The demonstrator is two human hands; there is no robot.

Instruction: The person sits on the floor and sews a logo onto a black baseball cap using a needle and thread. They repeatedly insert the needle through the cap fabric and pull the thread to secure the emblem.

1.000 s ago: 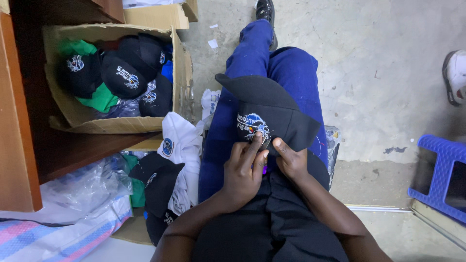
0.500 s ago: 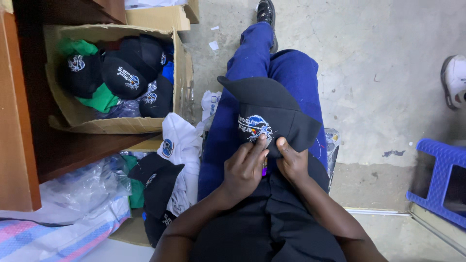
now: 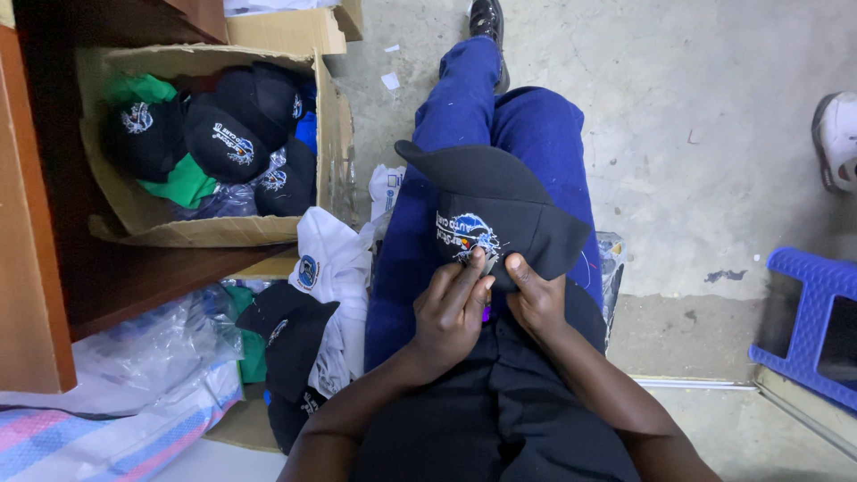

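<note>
A black cap [image 3: 500,201] with a blue and white embroidered badge on its front lies on my lap, over blue trousers. My left hand [image 3: 451,312] rests on the cap's near edge, its fingertips pinched at the lower part of the badge. A small dark tool may be under those fingers, but I cannot make it out. My right hand [image 3: 534,299] grips the cap's fabric just right of the badge, thumb on top.
A cardboard box [image 3: 335,134] at the left holds several black caps and green ones. More caps and white cloth [image 3: 326,268] lie by my left leg, with clear plastic bags [image 3: 152,348]. A blue plastic stool [image 3: 808,321] stands at the right, and another person's white shoe [image 3: 839,138] shows above it.
My hands stay on the cap. The left fingers have shifted slightly up along the badge's lower edge, and the cap has hardly moved.
</note>
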